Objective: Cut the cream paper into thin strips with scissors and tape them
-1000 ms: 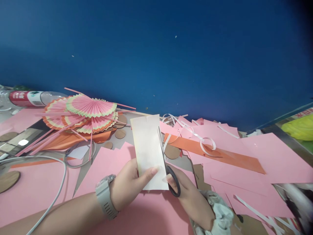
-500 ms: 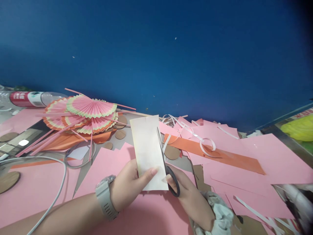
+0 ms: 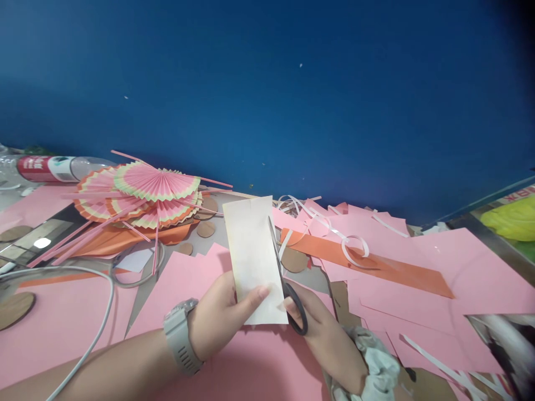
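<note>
My left hand (image 3: 228, 312) grips a pale cream strip of paper (image 3: 254, 250) near its lower part, thumb on the front and fingers hidden behind. The strip stands tilted up toward the wall. In my right hand (image 3: 315, 317) is a pair of black-handled scissors (image 3: 297, 309), thumb through one loop. One blade lies along the strip's right edge, its tip near the upper right; the other blade is mostly hidden, so how far the blades part is unclear. Under both hands lies pink paper (image 3: 251, 370).
Folded pink paper fans (image 3: 159, 186) with thin sticks and a plastic bottle (image 3: 54, 169) lie at the back left. A white cable (image 3: 109, 303) loops at the left. Rightward are pink sheets (image 3: 476, 273), an orange strip (image 3: 401, 270) and curled white offcuts (image 3: 355, 250). A blue wall (image 3: 267, 100) rises behind.
</note>
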Motion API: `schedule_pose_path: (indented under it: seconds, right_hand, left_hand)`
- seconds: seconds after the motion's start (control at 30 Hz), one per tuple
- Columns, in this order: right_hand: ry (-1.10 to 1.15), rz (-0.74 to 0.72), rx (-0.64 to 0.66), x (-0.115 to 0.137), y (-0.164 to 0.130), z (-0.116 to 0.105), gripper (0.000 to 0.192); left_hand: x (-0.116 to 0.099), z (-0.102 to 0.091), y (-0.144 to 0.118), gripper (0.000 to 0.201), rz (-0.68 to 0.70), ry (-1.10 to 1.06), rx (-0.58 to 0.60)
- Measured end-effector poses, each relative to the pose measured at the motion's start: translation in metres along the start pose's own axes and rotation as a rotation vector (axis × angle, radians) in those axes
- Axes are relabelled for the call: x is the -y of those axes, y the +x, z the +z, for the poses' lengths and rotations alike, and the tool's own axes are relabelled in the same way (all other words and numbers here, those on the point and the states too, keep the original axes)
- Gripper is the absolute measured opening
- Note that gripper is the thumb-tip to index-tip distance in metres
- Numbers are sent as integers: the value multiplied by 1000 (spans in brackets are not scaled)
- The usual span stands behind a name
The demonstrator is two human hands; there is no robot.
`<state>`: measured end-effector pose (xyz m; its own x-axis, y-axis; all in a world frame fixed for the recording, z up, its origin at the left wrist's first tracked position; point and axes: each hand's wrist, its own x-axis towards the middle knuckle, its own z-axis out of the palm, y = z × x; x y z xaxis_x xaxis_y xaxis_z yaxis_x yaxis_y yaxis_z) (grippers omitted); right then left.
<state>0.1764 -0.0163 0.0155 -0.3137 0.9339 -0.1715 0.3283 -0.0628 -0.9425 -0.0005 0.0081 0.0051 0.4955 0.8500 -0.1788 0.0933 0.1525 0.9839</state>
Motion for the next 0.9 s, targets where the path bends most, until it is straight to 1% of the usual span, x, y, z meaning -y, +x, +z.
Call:
schedule_pose_path:
  seconds: [0.2,0.47,0.63,0.9]
  right_hand:
    - [3,-4,4,3,0,-1,41]
    - [53,-18,-28,2,1,0,38]
    - [78,-27,-17,7,2,1,40]
    - [81,-5,-3,5,1,0,42]
  left_hand:
    - [1,1,0,41,-7,-3,10]
    - [3,2,-1,40,-36,0,36]
    - [3,1,-1,39,-34,46,43]
    - [3,1,-1,40,-33,69,63]
